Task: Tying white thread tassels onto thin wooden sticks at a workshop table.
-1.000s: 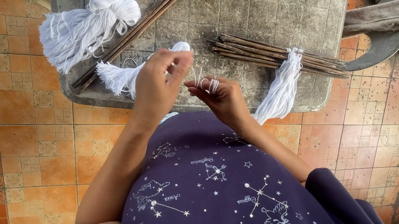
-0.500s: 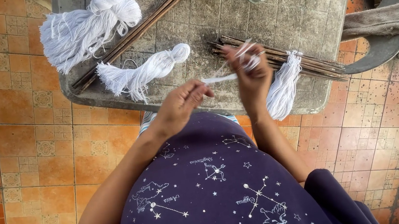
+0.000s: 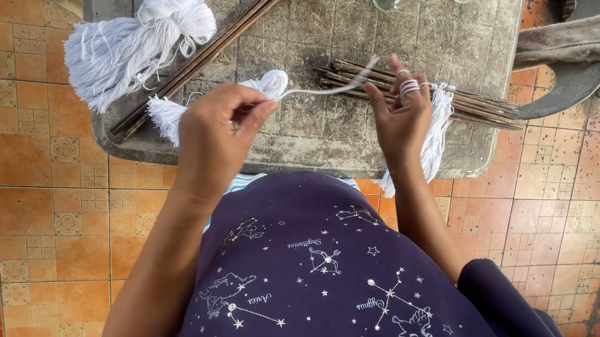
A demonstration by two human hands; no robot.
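The left hand (image 3: pixel 218 129) pinches a thin white cotton strand (image 3: pixel 324 90) between thumb and fingertips, pulling it taut toward the right hand (image 3: pixel 399 109), whose fingers stand spread with the strand looped in coils around them, likely to gauge a bundle. Beneath, on the rough grey stone table (image 3: pixel 342 25), lie soft fringed white tassels (image 3: pixel 136 46) and thin brown sticks (image 3: pixel 416 90).

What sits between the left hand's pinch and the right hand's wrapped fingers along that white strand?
Nothing visible does. The white strand runs free in the air from the left hand to the loops on the right hand, passing above the stone table and the stick bundle.
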